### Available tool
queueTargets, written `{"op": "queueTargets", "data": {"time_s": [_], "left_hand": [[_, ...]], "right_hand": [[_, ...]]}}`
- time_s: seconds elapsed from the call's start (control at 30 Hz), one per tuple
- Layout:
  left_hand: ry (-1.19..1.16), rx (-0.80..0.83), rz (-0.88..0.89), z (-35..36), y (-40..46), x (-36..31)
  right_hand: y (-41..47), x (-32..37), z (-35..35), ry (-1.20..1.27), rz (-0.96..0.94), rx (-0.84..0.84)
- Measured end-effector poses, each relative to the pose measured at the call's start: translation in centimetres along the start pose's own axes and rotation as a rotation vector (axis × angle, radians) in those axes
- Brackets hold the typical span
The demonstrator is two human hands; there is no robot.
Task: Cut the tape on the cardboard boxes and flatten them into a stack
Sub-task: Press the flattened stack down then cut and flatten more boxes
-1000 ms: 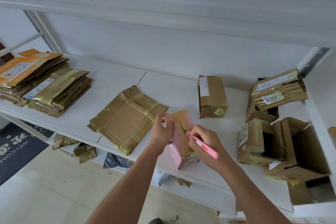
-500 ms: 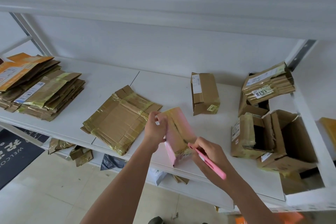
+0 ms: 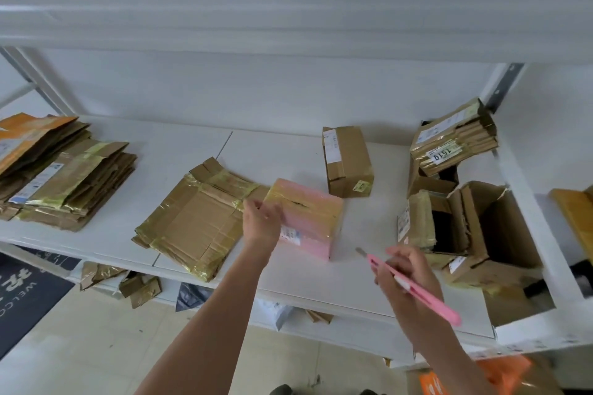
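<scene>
Lowered flat, pink box (image 3: pixel 308 221) under left hand's (image 3: pixel 261 221) straight fingers; right hand (image 3: pixel 406 272) grips cutter (image 3: pixel 414 287) pointing up-left.

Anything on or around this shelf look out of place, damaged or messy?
Yes. Crumpled cardboard scraps lie loose on the lower shelf instead of in a stack. The pink box shows a dark slit in its taped top. At right, an open box has ragged, torn flaps. The cutter in the right hand has its blade out.
</scene>
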State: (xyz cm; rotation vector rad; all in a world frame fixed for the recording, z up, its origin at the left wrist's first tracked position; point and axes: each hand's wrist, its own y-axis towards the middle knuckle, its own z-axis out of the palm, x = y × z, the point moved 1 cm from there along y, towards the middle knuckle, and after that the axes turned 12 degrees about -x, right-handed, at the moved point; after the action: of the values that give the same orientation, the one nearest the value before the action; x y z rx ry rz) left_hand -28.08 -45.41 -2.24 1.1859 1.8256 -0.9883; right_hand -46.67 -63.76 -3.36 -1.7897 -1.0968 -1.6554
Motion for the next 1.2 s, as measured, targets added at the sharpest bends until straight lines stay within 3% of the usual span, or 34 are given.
{"op": "queueTargets", "data": {"time_s": [0.13, 0.4, 0.6, 1.07, 1.2], "left_hand": [[0.041, 0.040, -0.011, 0.3, -0.2, 0.4], [0.166, 0.002, 0.084, 0.2, -0.5, 0.8], [0.195, 0.143, 0.189, 0.0, -0.4, 0.3], [0.231, 0.215, 0.145, -0.8, -0.3, 0.9], [0.231, 0.192, 0.143, -0.5, 0.1, 1.3]], "right_hand": [[1.6, 0.2, 0.3, 0.064, -0.021, -0.128], [7.3, -1.0, 2.7, 0.364, 0.245, -0.286], [8.4, -1.6, 6.0, 0.610, 0.507, -0.296], [5.0, -1.6, 6.6, 0.640, 0.411, -0.260], [4.4, -1.7, 6.6, 0.669, 0.467, -0.250]]}}
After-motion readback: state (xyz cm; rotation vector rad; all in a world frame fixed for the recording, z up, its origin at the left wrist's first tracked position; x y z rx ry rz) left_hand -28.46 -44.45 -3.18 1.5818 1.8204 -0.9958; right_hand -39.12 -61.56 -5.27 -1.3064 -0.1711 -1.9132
